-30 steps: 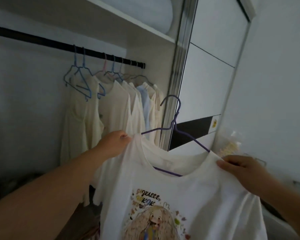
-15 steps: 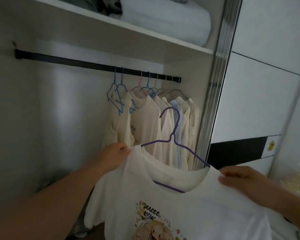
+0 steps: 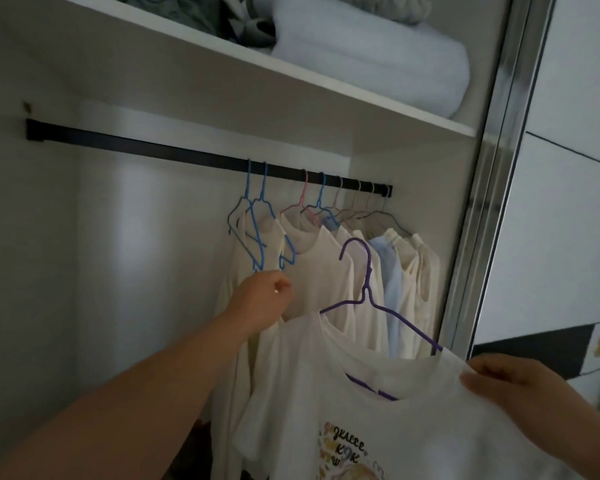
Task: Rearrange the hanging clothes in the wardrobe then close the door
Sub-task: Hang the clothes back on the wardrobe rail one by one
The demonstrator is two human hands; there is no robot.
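A white printed T-shirt [image 3: 312,386] hangs on a purple hanger [image 3: 367,271] in front of the open wardrobe. My right hand [image 3: 510,382] pinches the shirt's right shoulder at the hanger's end. My left hand [image 3: 264,301] is off the shirt, raised with fingers curled against the cream garments [image 3: 321,261], just under two bare blue hangers [image 3: 257,237]. Whether it grips any cloth is unclear. Several pale clothes hang bunched at the right end of the black rail [image 3: 153,150].
The rail's left half carries nothing. A shelf [image 3: 326,88] above holds a rolled pale blanket [image 3: 378,53] and dark folded items. The sliding door [image 3: 565,237] with its metal frame [image 3: 492,174] stands to the right.
My left hand let go of the shirt's left shoulder and rose toward the blue hangers. The view tilted up and left, and the shirt moved closer to the rail.
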